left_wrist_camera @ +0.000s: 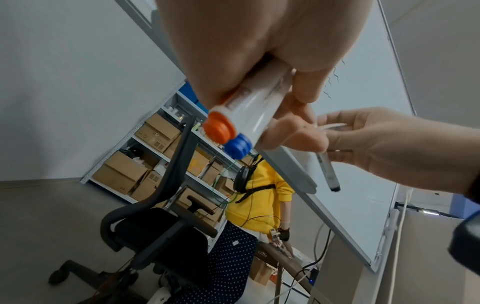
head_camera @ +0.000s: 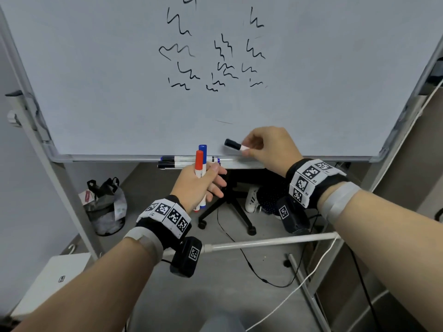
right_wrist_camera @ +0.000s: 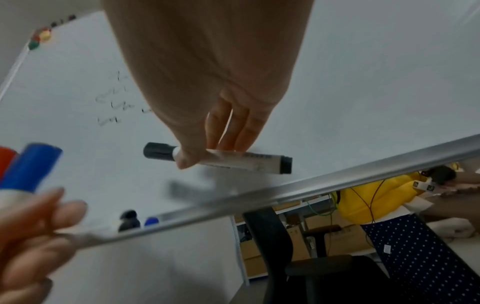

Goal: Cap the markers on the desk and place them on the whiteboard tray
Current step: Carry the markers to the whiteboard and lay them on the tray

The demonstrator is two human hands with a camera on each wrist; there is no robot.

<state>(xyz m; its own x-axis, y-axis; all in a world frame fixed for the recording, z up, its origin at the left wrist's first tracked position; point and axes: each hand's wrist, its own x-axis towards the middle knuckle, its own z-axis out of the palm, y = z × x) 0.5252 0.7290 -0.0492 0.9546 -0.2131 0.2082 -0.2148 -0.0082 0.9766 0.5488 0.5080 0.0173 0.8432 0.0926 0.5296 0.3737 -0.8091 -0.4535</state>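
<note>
My right hand (head_camera: 266,146) pinches a capped black marker (head_camera: 234,144) level, just above the whiteboard tray (head_camera: 244,164); the right wrist view shows this black marker (right_wrist_camera: 221,158) between thumb and fingers. My left hand (head_camera: 200,185) grips two capped markers upright in front of the tray, a red marker (head_camera: 199,164) and a blue marker (head_camera: 203,149). Their butt ends, orange (left_wrist_camera: 219,127) and blue (left_wrist_camera: 237,148), face the left wrist camera. Two capped markers (head_camera: 177,161) lie on the tray's left part.
The whiteboard (head_camera: 119,80) carries black scribbles and stands on a metal frame. Below it are an office chair's base (head_camera: 227,212), a black bag (head_camera: 105,207), cables and a white crossbar (head_camera: 263,243). A person in a yellow top (left_wrist_camera: 257,197) is behind the board.
</note>
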